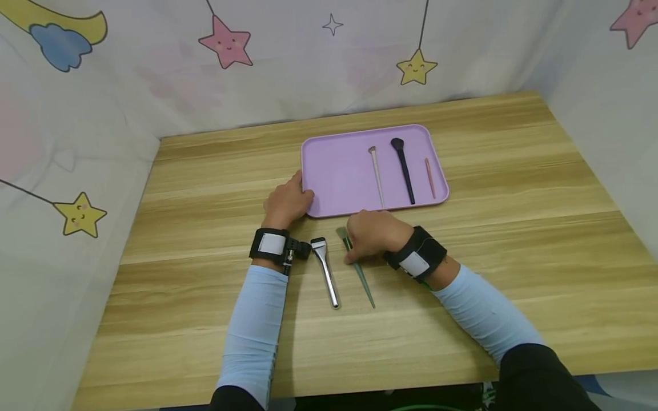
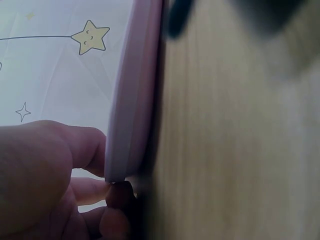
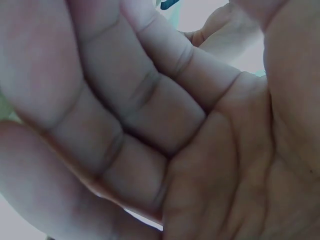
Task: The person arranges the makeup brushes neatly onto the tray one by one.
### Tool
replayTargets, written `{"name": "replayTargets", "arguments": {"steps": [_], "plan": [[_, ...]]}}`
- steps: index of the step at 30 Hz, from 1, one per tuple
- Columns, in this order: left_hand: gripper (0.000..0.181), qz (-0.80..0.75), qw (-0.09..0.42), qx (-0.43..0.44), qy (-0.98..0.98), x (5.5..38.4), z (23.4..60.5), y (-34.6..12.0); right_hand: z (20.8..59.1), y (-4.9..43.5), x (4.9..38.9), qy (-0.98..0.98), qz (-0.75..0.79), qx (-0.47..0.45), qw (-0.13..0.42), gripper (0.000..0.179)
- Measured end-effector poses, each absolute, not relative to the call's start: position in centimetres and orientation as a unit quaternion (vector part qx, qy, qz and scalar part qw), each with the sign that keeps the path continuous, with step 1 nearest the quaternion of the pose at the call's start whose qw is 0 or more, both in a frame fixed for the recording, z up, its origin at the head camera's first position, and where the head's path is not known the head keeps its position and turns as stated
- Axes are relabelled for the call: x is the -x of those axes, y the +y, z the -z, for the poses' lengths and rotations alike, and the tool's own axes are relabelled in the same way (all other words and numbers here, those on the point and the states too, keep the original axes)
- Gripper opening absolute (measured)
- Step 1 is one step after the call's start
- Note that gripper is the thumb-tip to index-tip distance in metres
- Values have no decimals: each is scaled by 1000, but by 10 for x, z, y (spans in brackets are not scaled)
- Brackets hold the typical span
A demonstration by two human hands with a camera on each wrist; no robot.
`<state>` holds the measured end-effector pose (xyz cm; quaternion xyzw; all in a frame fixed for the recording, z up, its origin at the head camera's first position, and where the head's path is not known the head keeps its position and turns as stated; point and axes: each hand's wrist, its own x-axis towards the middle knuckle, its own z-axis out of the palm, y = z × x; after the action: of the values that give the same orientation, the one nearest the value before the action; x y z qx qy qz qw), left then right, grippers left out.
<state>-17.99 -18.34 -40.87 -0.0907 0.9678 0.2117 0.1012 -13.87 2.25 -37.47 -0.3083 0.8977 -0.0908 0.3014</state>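
Fingers of the right hand (image 1: 377,233) seemingly pinch the slim, tapered green brush (image 1: 362,279) (grip partly hidden), its bristles (image 1: 341,232) angled toward the rounded lilac tray (image 1: 336,168) the left hand (image 1: 289,202) grips.

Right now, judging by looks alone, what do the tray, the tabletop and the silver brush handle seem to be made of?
Tray: probably moulded plastic, smooth lilac; even colour and rounded corners suggest it.
Tabletop: wood or wood-look laminate, low sheen; grain shows, but cannot settle which.
Silver brush handle: metal or metallic-coated plastic, glossy; bright highlights run along it.
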Motion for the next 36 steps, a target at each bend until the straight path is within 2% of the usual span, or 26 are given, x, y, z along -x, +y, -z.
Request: {"name": "replayTargets", "arguments": {"steps": [12, 18, 36], "plan": [[69, -216, 97, 84, 968, 180, 409, -183, 373, 24, 139, 887, 127, 313, 315, 36], [69, -209, 95, 84, 970, 180, 408, -183, 372, 26, 142, 883, 167, 319, 300, 38], [71, -212, 97, 84, 969, 182, 410, -183, 367, 29, 153, 883, 231, 321, 254, 17]]}}
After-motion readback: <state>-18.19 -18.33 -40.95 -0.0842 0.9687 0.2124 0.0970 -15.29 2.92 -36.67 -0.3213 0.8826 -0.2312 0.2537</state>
